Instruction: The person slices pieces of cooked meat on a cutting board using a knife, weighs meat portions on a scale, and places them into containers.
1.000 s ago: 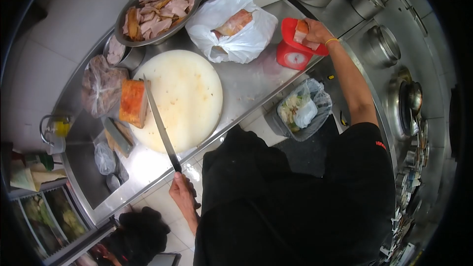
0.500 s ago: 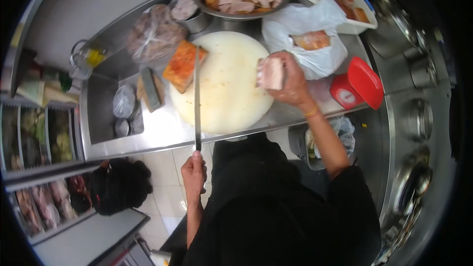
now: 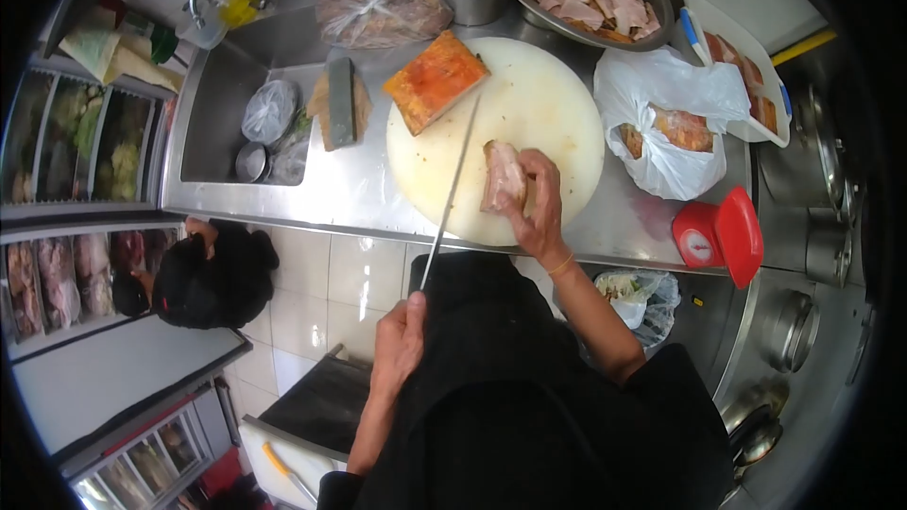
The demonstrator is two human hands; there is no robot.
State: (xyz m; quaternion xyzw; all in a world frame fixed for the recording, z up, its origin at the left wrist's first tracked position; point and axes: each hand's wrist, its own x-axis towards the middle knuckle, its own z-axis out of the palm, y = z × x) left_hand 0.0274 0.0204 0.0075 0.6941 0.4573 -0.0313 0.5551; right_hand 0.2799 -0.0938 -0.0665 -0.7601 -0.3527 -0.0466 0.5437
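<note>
My left hand [image 3: 397,345] is closed round the handle of a long knife [image 3: 456,178], whose blade reaches over the round white cutting board [image 3: 553,94]. The blade tip lies near the corner of an orange-skinned slab of roast pork [image 3: 435,80] at the board's upper left. In my right hand [image 3: 539,212] a smaller piece of roast pork [image 3: 504,177], pale with a browned edge, is gripped at its right side. This piece is low on the board, to the right of the blade and apart from it. Small crumbs dot the board.
Behind the board stand a bowl of sliced meat [image 3: 605,33] and a metal pot [image 3: 477,5]. A white plastic bag [image 3: 652,80] and red scale [image 3: 699,231] are at right. Left are a sharpening stone [image 3: 340,99] and sink [image 3: 213,170]. A person [image 3: 217,279] crouches by the fridge.
My right hand has brought the pork piece from the board's right side down towards its lower middle. The knife now slants more. The whole view has shifted and turned.
</note>
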